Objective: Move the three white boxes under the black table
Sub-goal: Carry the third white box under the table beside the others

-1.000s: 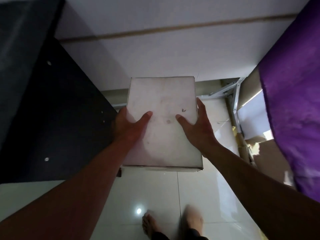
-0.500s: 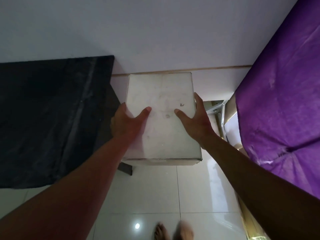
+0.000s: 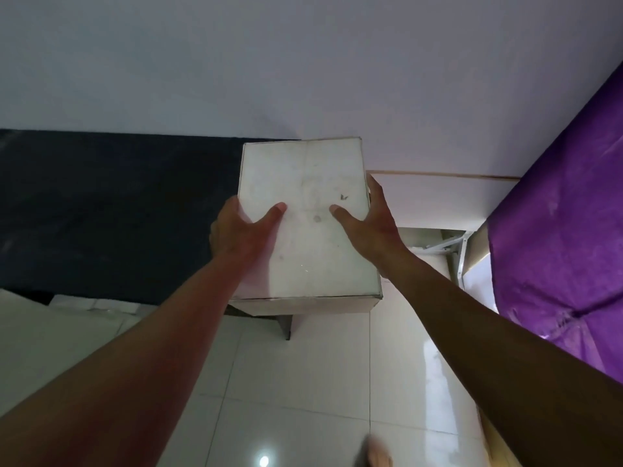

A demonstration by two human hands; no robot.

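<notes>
White box (image 3: 303,237) | left hand (image 3: 236,230), right hand (image 3: 371,227) | grip: clasping sides, thumbs on top

Glossy white tiled floor (image 3: 303,392) below, pale wall (image 3: 303,69) ahead, purple cloth (image 3: 566,251) draped at right, white metal frame (image 3: 455,247) beside it.

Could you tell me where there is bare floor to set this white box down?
Bare tile floor lies below the white box, between both forearms. Left, the black table borders it; white things show under its edge. Right, the purple cover and white frame crowd it.
</notes>
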